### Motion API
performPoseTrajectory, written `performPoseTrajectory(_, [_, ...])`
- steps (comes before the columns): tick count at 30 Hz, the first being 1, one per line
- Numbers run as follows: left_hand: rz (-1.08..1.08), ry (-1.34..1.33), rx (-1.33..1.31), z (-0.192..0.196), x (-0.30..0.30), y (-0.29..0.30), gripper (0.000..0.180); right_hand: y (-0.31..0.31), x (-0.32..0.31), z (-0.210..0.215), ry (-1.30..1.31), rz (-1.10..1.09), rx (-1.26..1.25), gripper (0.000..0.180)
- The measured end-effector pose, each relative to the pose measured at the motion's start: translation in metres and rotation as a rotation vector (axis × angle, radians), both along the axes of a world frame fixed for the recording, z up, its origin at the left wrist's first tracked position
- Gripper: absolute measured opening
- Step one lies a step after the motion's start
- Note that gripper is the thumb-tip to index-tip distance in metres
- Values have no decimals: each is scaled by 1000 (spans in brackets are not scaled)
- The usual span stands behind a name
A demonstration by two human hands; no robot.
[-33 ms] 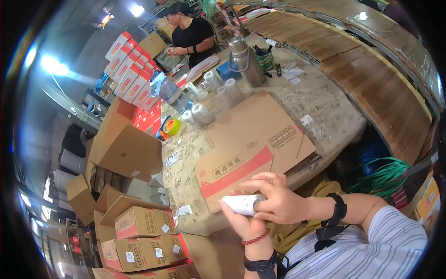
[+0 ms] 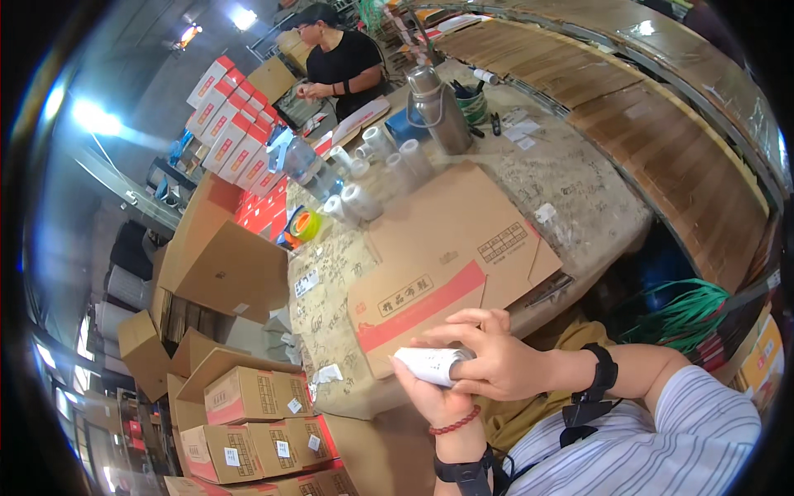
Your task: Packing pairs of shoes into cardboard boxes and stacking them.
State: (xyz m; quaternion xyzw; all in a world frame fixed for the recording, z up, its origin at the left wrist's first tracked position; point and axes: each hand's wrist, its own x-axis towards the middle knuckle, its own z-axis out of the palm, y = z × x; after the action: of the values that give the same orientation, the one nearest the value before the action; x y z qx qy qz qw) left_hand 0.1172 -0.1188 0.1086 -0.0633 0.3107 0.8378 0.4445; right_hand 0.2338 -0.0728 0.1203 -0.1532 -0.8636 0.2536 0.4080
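Note:
A roll of white paper labels [image 2: 428, 364] lies in my left hand [image 2: 438, 403], which is closed around its underside. My right hand [image 2: 500, 355] reaches in from the right, and its thumb and lower fingers press on the roll's right end. The index finger stretches over the top. Beneath and beyond my hands, a flat folded brown carton [image 2: 447, 240] with a red stripe rests on the cloth-covered table [image 2: 600, 186]. Dark straps circle both wrists, and a red bead bracelet is on the left one.
More white rolls [image 2: 360, 200] stand behind the carton, near a steel flask [image 2: 438, 112], a large clear bottle [image 2: 304, 165] and yellow-green tape [image 2: 306, 224]. Brown boxes [image 2: 240, 450] are stacked at lower left, red-and-white boxes [image 2: 227, 124] farther back. A co-worker [image 2: 343, 66] stands across the table.
The label roll has turned slightly in my hands, so its printed side shows more. Everything else looks the same.

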Motion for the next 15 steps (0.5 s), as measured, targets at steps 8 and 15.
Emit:
performPoseTrajectory(8, [8,-74,47,-5,-12,0,33,-3,5,10,86,-233,55,9])
performPoseTrajectory(15, [38,-46,75,-6,-11,3,32,-3,4,9,144,-374,108,9])
